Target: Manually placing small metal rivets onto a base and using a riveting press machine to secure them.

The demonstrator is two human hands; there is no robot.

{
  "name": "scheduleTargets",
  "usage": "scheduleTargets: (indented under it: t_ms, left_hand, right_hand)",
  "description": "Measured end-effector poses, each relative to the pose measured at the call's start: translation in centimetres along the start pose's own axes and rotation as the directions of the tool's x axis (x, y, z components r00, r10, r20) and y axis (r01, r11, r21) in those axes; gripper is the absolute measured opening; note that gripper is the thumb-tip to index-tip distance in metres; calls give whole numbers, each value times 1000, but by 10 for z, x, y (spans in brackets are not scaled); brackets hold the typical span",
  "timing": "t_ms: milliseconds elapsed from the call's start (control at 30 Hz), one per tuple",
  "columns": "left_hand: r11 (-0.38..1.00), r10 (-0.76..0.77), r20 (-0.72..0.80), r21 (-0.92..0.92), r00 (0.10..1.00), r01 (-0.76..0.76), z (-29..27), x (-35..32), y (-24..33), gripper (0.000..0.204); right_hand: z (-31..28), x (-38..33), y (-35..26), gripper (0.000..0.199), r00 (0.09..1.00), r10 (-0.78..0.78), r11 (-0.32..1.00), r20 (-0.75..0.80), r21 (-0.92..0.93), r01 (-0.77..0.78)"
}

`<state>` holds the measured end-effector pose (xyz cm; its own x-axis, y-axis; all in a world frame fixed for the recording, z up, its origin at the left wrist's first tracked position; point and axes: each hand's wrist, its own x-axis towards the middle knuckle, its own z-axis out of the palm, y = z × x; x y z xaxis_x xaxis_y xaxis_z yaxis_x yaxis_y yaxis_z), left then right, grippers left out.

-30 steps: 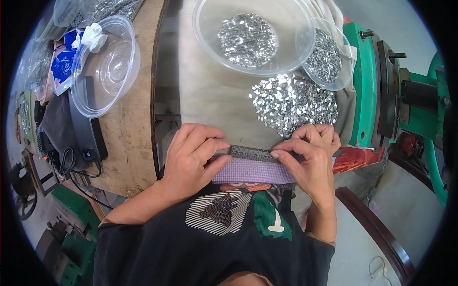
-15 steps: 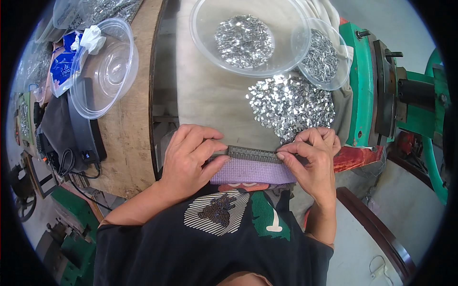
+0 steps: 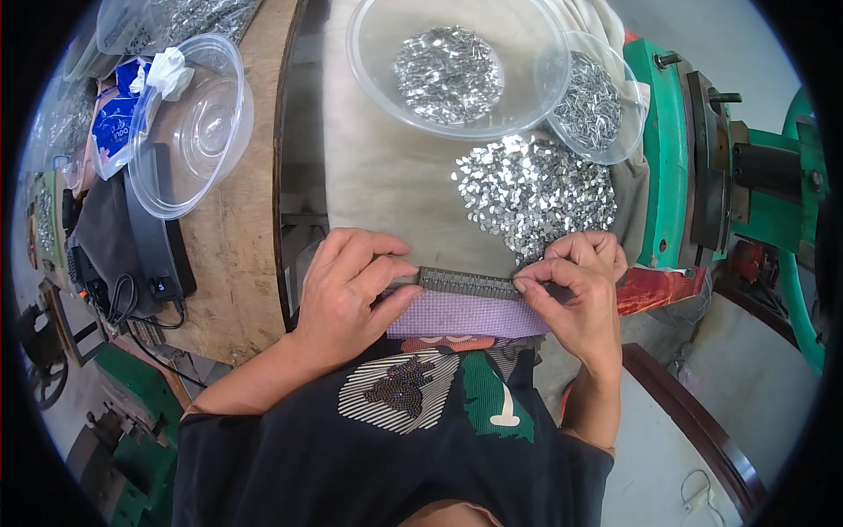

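Observation:
A narrow dark metal bar (image 3: 467, 283) with a row of small slots along it lies crosswise in front of my body. The thumb and fingers of my left hand (image 3: 351, 285) pinch its left end. At its right end my right hand (image 3: 575, 290) grips it between thumb and fingertips, the other fingers curled. Under the bar's near side is a purple woven cloth (image 3: 465, 317). Just beyond my right fingers spreads a loose pile of small shiny metal pieces (image 3: 540, 198) on a beige cloth (image 3: 386, 189).
A large see-through bowl (image 3: 373, 97) and a smaller tub (image 3: 634, 132), both holding metal pieces, stand at the far side. Green machinery (image 3: 666, 158) is at the right. On the left, a wooden table (image 3: 228, 272) carries an empty plastic bowl (image 3: 162, 206) and a black device (image 3: 167, 255).
Both hands keep their grip on the metal bar, with only a very slight shift of the right hand. Nothing else has visibly moved.

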<state>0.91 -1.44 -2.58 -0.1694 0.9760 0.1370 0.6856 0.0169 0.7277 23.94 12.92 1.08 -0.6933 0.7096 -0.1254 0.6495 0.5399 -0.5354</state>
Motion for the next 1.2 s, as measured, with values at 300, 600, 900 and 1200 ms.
scheduleTargets:
  t_ms: [300,600,900,1200]
  left_hand:
    - [1000,5,-6,-1,1000,-5,0,0,-1,26]
    - [1000,29,18,-5,999,-29,-4,-1,-3,33]
    - [999,28,35,-20,999,-27,-5,-1,-4,35]
    - [999,33,28,-14,999,-32,-4,-1,-4,34]
  right_hand:
    - [0,-1,0,17,1000,0,1000,7,11,0]
    - [13,17,-23,19,996,-84,996,-18,38,84]
    - [14,18,-24,18,997,-77,997,25,11,77]
    - [6,22,-16,14,998,-44,990,-38,130,49]
